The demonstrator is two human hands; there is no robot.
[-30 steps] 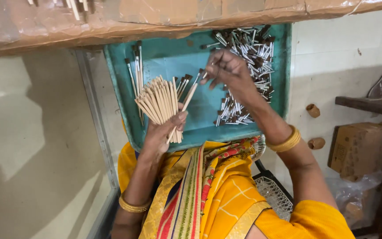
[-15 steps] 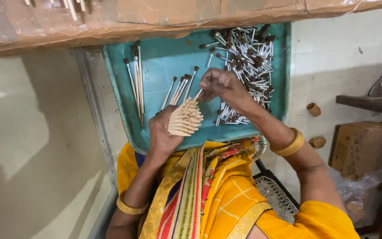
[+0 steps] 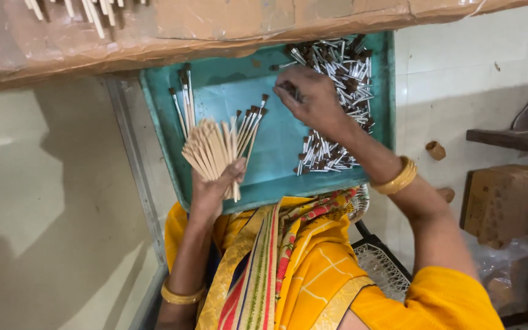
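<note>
Fingers of left hand [image 3: 212, 189] grasp wooden sticks [image 3: 211, 150]; right hand [image 3: 313, 98] fingers pinch brush heads [image 3: 337, 67].

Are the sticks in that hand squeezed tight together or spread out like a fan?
Spread out. The wooden sticks splay apart like a fan from the left hand, their tips pointing different ways over the teal tray.

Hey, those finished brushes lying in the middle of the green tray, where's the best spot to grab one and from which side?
Take a finished brush by its bare wooden handle, coming from above at the near end. The dark bristle tips point toward the far side of the tray, and the handles lie flat, fanned slightly apart.
</note>
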